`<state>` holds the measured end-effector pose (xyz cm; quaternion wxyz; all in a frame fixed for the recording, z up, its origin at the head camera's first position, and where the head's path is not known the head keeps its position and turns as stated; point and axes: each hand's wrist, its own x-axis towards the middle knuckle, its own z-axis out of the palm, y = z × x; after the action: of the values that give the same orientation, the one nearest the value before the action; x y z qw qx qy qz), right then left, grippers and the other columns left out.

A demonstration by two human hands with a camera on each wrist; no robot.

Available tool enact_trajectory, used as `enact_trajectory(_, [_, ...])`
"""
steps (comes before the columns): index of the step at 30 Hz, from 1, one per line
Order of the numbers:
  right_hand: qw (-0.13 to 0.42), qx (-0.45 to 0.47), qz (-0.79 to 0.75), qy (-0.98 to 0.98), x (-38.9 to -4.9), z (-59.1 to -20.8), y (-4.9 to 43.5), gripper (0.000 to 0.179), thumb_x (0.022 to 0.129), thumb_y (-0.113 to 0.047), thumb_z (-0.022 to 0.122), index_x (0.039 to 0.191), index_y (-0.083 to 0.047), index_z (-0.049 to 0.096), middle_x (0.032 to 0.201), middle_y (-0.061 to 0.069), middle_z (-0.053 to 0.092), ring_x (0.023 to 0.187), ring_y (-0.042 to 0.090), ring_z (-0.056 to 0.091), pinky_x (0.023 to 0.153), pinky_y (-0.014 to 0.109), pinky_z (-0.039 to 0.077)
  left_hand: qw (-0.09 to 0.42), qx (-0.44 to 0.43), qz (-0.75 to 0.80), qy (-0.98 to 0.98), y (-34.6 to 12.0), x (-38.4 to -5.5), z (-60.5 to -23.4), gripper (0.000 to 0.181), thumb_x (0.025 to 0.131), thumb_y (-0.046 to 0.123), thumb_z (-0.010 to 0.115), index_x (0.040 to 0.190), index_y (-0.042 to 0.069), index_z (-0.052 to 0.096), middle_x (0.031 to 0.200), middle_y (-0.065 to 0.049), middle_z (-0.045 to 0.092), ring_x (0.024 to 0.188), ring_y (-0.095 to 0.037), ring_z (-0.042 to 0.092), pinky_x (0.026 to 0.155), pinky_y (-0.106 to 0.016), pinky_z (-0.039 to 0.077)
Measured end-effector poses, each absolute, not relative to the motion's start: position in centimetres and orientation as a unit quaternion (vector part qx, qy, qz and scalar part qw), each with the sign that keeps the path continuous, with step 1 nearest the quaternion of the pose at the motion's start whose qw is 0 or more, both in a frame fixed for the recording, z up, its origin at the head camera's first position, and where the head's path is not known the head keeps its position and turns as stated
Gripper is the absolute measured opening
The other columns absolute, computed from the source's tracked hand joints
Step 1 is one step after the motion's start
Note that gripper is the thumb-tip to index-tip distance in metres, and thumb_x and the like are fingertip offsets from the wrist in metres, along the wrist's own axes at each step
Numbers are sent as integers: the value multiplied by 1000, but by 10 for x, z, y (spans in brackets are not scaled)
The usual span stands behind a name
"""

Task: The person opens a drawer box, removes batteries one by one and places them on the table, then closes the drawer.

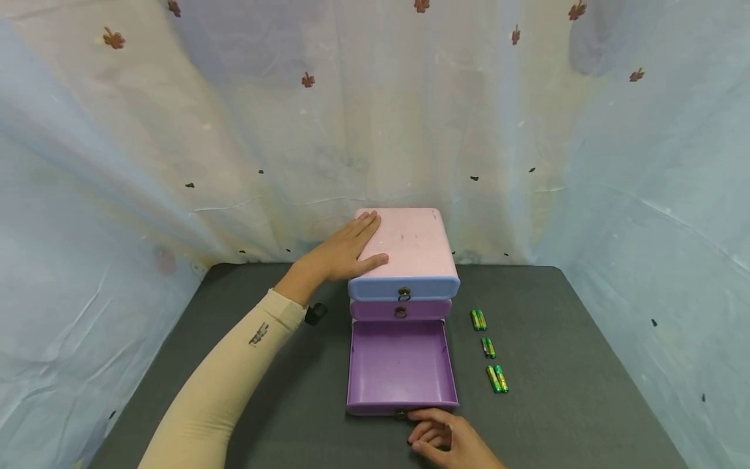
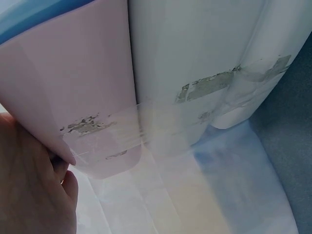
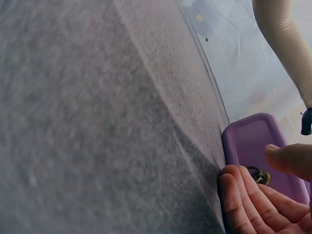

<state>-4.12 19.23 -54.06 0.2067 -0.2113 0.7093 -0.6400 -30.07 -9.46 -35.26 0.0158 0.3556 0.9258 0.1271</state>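
A small drawer chest (image 1: pixel 404 241) with a pink top stands on the table. My left hand (image 1: pixel 346 251) rests on its top, fingers spread over the left edge; the left wrist view catches part of this hand (image 2: pixel 34 180) beside the pink side wall. The bottom purple drawer (image 1: pixel 401 371) is pulled far out, its bare floor showing. At its front, my right hand (image 1: pixel 448 440) has fingertips close by the brass ring pull (image 3: pixel 258 174). In the right wrist view the fingers are fairly straight, the thumb held apart from them.
Green batteries (image 1: pixel 489 348) lie in three pairs on the dark table (image 1: pixel 562 365), right of the chest. Above the pulled-out drawer are a blue drawer (image 1: pixel 375 288) and a purple drawer (image 1: pixel 375 311), both closed. A patterned curtain (image 1: pixel 387 130) hangs behind.
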Motion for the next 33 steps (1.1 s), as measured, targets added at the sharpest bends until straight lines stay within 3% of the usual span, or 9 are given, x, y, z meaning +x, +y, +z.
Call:
enact_trajectory(9, [259,-164,-713,631,-40,-543,189,48,106,-6,68,141,23,52,116,33,72,98,15,77,87,32,64,13,354,125,927,-95,-300,-354,94,110,64,42,173,8,0,181,-9,-4,167,-22,-7,135,-39,-3])
enact_trajectory(15, [281,-136,-757,574,-40,-547,187,51,106,-4,67,141,26,47,118,26,75,98,17,78,89,34,65,13,352,124,927,-95,-300,-354,94,110,65,40,173,9,-1,181,-8,-5,167,-22,-7,135,-38,-2])
enact_trajectory(24, [333,-80,-807,482,-37,-544,183,41,111,-7,56,144,17,52,117,12,78,105,19,77,99,36,61,12,353,126,927,-95,-302,-356,94,110,66,39,173,10,-2,181,-7,-6,167,-21,-8,135,-39,-1])
enact_trajectory(33, [358,-29,-808,468,-36,-544,181,41,112,-14,59,145,9,56,122,13,76,107,19,77,102,36,60,11,352,122,928,-94,-302,-355,94,110,66,39,173,10,-2,181,-7,-6,167,-21,-8,135,-39,-1])
